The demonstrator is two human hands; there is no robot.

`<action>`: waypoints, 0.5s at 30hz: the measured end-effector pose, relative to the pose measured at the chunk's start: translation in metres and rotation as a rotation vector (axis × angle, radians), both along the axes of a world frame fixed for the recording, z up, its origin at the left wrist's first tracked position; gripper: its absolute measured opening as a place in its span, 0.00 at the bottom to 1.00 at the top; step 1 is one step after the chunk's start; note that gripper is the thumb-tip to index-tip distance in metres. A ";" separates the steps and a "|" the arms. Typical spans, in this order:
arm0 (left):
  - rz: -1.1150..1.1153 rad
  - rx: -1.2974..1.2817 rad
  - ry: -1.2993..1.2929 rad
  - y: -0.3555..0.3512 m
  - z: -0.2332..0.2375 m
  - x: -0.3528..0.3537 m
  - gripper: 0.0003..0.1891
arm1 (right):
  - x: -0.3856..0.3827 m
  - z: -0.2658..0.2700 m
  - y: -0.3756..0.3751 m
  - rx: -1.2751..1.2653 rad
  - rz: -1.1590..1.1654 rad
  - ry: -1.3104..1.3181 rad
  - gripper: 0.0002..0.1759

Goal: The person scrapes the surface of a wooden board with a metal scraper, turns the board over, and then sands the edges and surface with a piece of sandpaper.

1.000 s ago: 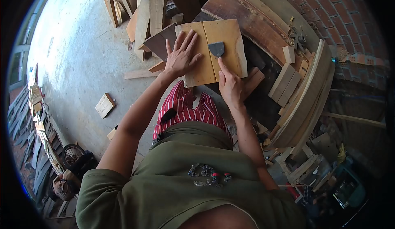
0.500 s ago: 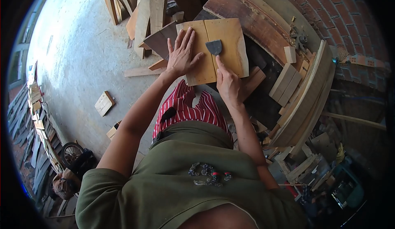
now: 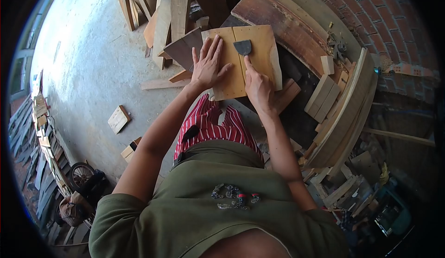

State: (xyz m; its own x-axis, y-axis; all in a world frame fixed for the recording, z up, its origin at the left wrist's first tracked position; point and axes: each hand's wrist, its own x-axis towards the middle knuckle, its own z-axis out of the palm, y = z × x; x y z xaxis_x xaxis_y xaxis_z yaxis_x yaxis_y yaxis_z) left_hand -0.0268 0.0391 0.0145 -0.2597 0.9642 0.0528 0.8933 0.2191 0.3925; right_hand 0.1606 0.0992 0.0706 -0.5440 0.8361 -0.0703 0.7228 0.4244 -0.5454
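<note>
A light yellowish wooden panel (image 3: 262,68), with a dark seam running down it and small holes along its edges, lies in front of me. On its left part my left hand (image 3: 209,66) rests flat, fingers stretched out. My right hand (image 3: 259,89) grips a putty knife (image 3: 243,47), its index finger reaching along toward the dark, wide blade. The blade lies over the seam in the panel's upper half. The knife's handle is hidden inside my right hand.
A brown board (image 3: 178,49) sticks out left of the panel. To the right stand a long reddish plank (image 3: 282,19), wood blocks (image 3: 322,98) and a curved timber piece (image 3: 345,114). A small block (image 3: 119,119) lies on the concrete floor (image 3: 92,72). Brick wall (image 3: 371,17) rises behind.
My right hand has pushed the putty knife a little farther up along the seam, away from me. My left hand stays flat on the panel. The whole view has shifted slightly.
</note>
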 end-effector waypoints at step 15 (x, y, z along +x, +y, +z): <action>0.000 0.025 -0.024 -0.002 0.001 0.001 0.49 | -0.014 0.003 0.013 -0.035 -0.002 -0.037 0.26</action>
State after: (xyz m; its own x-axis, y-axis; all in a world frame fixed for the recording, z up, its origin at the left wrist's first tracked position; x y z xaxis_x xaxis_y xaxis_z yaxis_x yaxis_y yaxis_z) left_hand -0.0255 0.0372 0.0155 -0.2608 0.9628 0.0702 0.8835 0.2088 0.4193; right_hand 0.1468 0.1126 0.0732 -0.5388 0.8339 -0.1193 0.7434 0.4041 -0.5329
